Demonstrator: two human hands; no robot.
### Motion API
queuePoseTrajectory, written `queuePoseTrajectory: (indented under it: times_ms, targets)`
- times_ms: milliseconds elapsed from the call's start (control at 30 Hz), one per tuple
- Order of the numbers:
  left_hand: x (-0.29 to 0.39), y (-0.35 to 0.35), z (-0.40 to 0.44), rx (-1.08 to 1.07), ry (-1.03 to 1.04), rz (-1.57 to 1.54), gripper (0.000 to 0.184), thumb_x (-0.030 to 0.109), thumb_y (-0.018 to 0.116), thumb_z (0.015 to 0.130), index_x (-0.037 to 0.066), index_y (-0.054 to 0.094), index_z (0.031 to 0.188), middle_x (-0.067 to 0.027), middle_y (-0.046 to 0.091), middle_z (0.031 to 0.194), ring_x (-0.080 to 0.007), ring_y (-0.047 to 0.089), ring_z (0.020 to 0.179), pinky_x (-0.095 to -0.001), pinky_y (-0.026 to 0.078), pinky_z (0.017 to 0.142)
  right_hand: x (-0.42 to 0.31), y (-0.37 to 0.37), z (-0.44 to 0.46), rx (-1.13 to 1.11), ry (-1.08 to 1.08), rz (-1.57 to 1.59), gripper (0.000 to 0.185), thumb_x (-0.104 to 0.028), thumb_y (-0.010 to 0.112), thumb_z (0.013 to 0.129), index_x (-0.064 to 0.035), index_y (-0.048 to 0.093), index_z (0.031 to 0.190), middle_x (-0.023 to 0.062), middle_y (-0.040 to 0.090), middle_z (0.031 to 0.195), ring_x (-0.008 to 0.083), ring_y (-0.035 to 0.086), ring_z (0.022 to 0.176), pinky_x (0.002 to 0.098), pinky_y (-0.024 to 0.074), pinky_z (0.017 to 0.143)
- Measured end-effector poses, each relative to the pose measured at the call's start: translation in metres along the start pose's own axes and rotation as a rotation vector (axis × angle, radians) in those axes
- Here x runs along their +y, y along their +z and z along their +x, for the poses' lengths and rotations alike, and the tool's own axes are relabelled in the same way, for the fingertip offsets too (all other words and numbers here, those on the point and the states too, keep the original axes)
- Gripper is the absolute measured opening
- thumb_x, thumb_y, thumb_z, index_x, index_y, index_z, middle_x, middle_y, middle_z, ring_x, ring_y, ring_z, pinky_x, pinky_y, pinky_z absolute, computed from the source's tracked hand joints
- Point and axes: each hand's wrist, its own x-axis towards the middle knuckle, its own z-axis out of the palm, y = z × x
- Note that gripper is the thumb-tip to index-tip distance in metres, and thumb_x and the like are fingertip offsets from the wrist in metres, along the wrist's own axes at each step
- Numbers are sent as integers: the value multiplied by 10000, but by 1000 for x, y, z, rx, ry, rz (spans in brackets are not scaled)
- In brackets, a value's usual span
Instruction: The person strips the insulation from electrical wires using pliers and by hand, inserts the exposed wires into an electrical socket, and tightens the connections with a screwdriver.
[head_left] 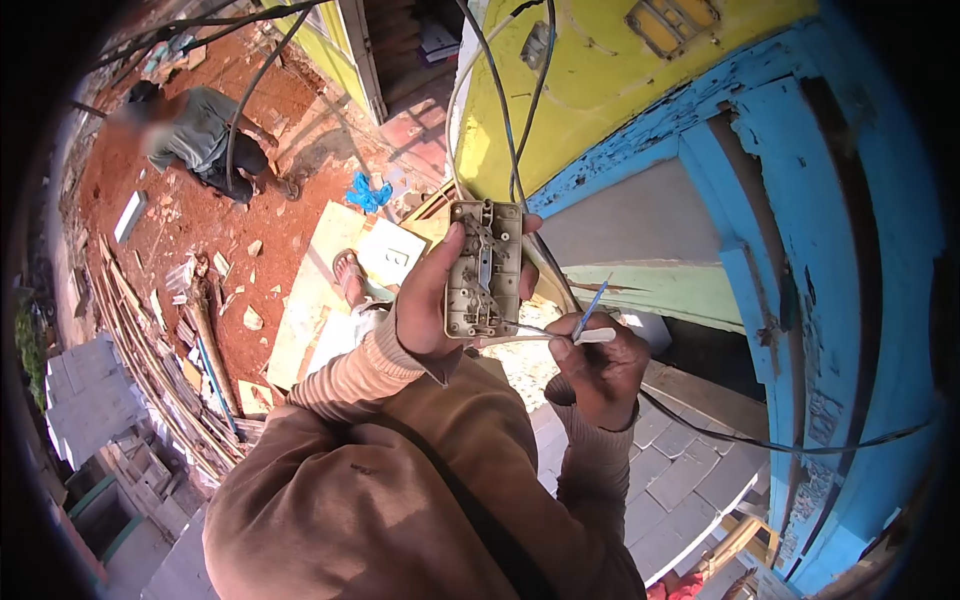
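Note:
In the middle of the head view, my left hand [428, 295] is wrapped round a beige rectangular electrical box [485, 270], whose open side shows metal strips and screws. My right hand [600, 370] is closed just right of the box's lower end. Between its thumb and fingers are a thin blue wire [596, 300] and a flat white piece [597, 336]. A pale cable [515, 341] runs from the box's lower edge to my right fingers. Dark cables [510, 120] hang down behind the box.
A person [210, 140] is bent over on the red soil at the upper left. Wooden sticks [150, 360] and grey pavers [95, 400] lie at left. A blue wooden frame [800, 200] and yellow wall [590, 90] stand at right. A black cable [750, 440] crosses low at right.

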Motion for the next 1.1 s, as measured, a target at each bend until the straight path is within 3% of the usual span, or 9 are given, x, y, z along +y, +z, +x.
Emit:
queuePoseTrajectory:
  times_ms: [67, 233, 400, 533, 600, 767, 1000, 1067, 1100]
  targets:
    - [-8, 3, 2, 55, 143, -77, 685, 527, 269, 1056, -38, 386, 1425, -166, 607, 1179, -202, 641, 907, -308, 542, 766, -3, 9, -2, 66, -168, -67, 153, 50, 679, 869, 42, 677, 1022, 30, 664, 769, -6, 471, 561, 170, 344, 491]
    - [-3, 15, 1, 160, 112, -167, 713, 542, 238, 1056, -60, 436, 1383, -162, 650, 1112, -191, 650, 858, -289, 538, 725, -8, 13, -8, 68, -188, -101, 195, 102, 668, 840, 48, 678, 1027, 27, 677, 765, -12, 488, 518, 160, 342, 458]
    - [-1, 9, -1, 7, 10, -12, 732, 550, 213, 1054, -63, 464, 1368, -167, 683, 999, -159, 659, 726, -253, 534, 607, -8, 12, -9, 91, -198, -95, 216, 113, 667, 822, 46, 678, 1027, 19, 669, 751, -14, 475, 508, 161, 341, 465]
    - [-3, 22, 0, 119, 25, -13, 729, 545, 219, 1056, -66, 470, 1364, -161, 680, 1015, -166, 664, 759, -257, 534, 598, -9, 14, -10, 120, -244, -128, 225, 115, 668, 814, 44, 680, 1027, 11, 665, 738, -14, 470, 502, 160, 338, 468]
    - [-1, 30, 1, 226, 60, -32, 725, 542, 225, 1056, -68, 469, 1363, -154, 676, 1052, -180, 666, 788, -265, 542, 636, -11, 16, -11, 126, -257, -158, 224, 113, 668, 813, 43, 680, 1025, 7, 664, 729, -15, 473, 503, 159, 335, 471]
    - [-1, 22, 2, 154, 70, -37, 703, 527, 230, 1059, -61, 465, 1363, -155, 650, 1146, -199, 665, 838, -301, 555, 731, -4, 17, -10, 144, -302, -178, 176, 92, 655, 841, 41, 678, 1008, -14, 628, 672, -22, 431, 492, 164, 303, 470]
    - [-3, 14, 5, 121, 147, -97, 640, 498, 251, 1065, -30, 451, 1366, -185, 604, 1246, -253, 661, 904, -376, 554, 810, 4, 18, -8, 97, -110, -6, 89, 40, 641, 894, 24, 662, 979, -61, 528, 579, -25, 332, 497, 182, 244, 471]
    - [0, 18, 5, 218, 59, -70, 662, 521, 264, 1058, -32, 499, 1335, -228, 593, 1278, -245, 632, 749, -304, 527, 615, 4, 19, -8, 121, -118, -26, 72, 29, 651, 895, 22, 664, 965, -66, 518, 571, -24, 328, 494, 182, 242, 470]
    - [0, 20, 5, 218, 56, -68, 662, 521, 264, 1058, -32, 499, 1335, -228, 593, 1278, -245, 632, 749, -304, 527, 615, 4, 18, -9, 130, -120, -32, 67, 26, 655, 895, 22, 664, 961, -67, 515, 568, -23, 327, 493, 182, 241, 470]
